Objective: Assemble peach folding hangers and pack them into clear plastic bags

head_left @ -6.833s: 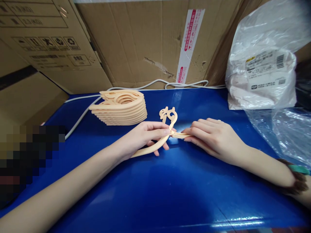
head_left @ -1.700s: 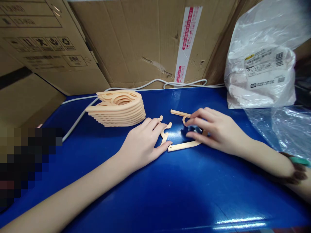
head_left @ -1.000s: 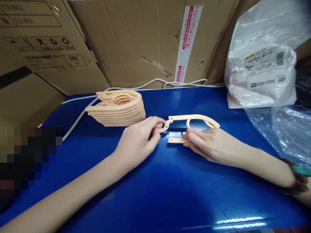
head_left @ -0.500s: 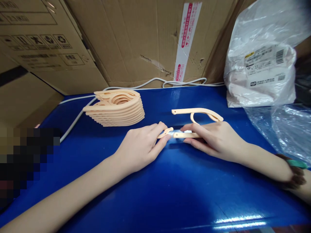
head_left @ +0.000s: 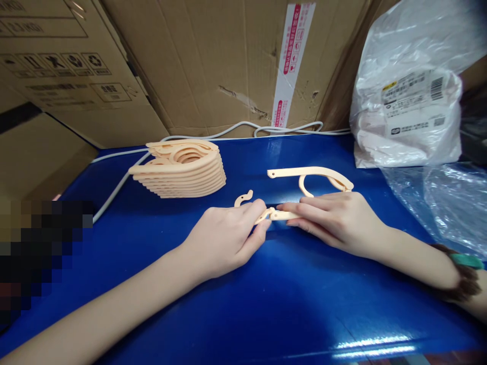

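Observation:
My left hand (head_left: pixel 228 235) pinches a small peach plastic hook piece (head_left: pixel 262 217) between thumb and fingers. Its curved, holed end (head_left: pixel 243 197) sticks up behind the knuckles. Closed around a peach plastic folding hanger, my right hand (head_left: pixel 338 219) keeps the straight hanger arm's end (head_left: pixel 282 216) facing left. Hook piece and arm end meet or nearly meet between the fingertips; contact is hard to make out. A second, bowed arm (head_left: pixel 310 171) with a curved loop lies just beyond my right hand. To the left stands a neat stack of peach folded hangers (head_left: pixel 178 175).
A blue table surface (head_left: pixel 243 309) lies under everything. Cardboard boxes (head_left: pixel 213 61) stand along the back and left, with a white cable (head_left: pixel 213 136) in front. At right are a white plastic parcel bag (head_left: pixel 411 106) and clear plastic film (head_left: pixel 449 208).
My left hand has turned and moved slightly right, bringing the hook piece up to the arm's end. Its curved end now shows behind the hand. My right hand has barely shifted.

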The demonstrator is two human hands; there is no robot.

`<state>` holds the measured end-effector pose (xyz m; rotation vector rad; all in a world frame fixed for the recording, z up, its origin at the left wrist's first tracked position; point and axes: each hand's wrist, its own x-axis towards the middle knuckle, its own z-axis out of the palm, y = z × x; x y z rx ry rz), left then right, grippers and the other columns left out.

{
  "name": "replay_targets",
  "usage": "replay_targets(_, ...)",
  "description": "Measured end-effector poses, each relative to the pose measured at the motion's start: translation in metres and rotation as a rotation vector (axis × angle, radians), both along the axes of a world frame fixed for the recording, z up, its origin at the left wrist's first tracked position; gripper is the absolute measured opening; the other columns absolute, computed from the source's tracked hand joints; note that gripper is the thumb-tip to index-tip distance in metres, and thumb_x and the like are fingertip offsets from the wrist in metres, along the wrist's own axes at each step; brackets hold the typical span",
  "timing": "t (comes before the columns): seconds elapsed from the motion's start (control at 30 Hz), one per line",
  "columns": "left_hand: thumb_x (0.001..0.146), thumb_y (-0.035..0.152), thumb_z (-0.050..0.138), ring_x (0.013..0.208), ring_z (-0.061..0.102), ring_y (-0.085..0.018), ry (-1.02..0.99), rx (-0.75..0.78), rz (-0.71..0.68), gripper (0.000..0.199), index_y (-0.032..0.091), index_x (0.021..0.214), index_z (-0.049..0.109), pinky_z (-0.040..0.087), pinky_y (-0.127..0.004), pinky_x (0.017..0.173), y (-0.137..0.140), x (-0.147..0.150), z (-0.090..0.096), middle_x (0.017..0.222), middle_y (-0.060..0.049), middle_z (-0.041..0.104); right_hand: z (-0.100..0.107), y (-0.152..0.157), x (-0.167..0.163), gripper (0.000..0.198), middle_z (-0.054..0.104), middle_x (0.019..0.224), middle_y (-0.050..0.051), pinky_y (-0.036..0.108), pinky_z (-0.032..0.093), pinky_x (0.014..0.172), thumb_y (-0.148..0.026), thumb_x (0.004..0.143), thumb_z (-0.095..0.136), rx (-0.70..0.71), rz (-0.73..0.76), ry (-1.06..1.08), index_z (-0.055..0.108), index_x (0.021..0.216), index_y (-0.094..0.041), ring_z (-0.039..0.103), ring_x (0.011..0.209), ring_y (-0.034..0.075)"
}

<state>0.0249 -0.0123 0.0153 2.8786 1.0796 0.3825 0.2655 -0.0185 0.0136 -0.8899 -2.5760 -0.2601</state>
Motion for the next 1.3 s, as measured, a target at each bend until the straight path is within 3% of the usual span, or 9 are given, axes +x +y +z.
replay_targets(0.2,0.104,0.037,0.028,0.056,0.068,-0.017,0.022,0.334,-0.039,0.040,0.017,0.081,0.054,0.040,-0.026,0.042,0.0011,-0.0011,-0.0061,0.074,-0.006,0.072,-0.0012,-0.0013,-0.0011,0.029,0.074,0.083,0.001,0.024,0.043,0.059,-0.031,0.102,0.041,-0.132,0.015,0.022,0.065,0.110,-0.018,0.070,0.072,0.013)
replay_targets(0.57,0.102,0.027,0.036,0.053,0.062,-0.015,0.123,0.630,-0.104,0.032,0.015,0.079,0.056,0.040,-0.026,0.045,0.0038,-0.0001,-0.0026,0.068,-0.005,0.067,-0.0007,-0.0016,-0.0004,0.027,0.074,0.084,0.000,0.024,0.041,0.057,-0.033,0.102,0.043,-0.237,0.015,0.065,0.065,0.106,-0.019,0.070,0.069,0.013)
replay_targets(0.9,0.098,0.030,0.046,0.051,0.058,-0.014,0.130,0.692,-0.111,0.030,0.017,0.073,0.055,0.037,-0.027,0.047,0.0018,0.0000,-0.0028,0.068,-0.003,0.065,0.0032,0.0010,0.0004,0.025,0.071,0.084,0.000,0.022,0.041,0.061,-0.032,0.101,0.044,-0.480,0.017,0.075,0.064,0.110,-0.020,0.065,0.067,0.011)
replay_targets(1.1,0.095,0.032,0.050,0.045,0.052,-0.014,0.066,0.690,-0.093,0.031,0.019,0.067,0.053,0.032,-0.029,0.044,0.0016,0.0019,-0.0042,0.054,0.002,0.055,0.0032,0.0005,0.0003,0.025,0.071,0.086,0.000,0.023,0.041,0.062,-0.031,0.101,0.044,-0.474,-0.001,0.057,0.064,0.112,-0.022,0.066,0.069,0.013)
replay_targets(1.3,0.094,0.028,0.052,0.047,0.053,-0.013,0.013,0.674,-0.108,0.030,0.019,0.065,0.050,0.033,-0.029,0.046,0.0011,0.0001,-0.0053,0.054,0.003,0.053,0.0038,-0.0005,-0.0002,0.025,0.072,0.084,0.001,0.023,0.042,0.059,-0.031,0.101,0.044,-0.470,-0.004,0.048,0.064,0.112,-0.021,0.066,0.066,0.012)
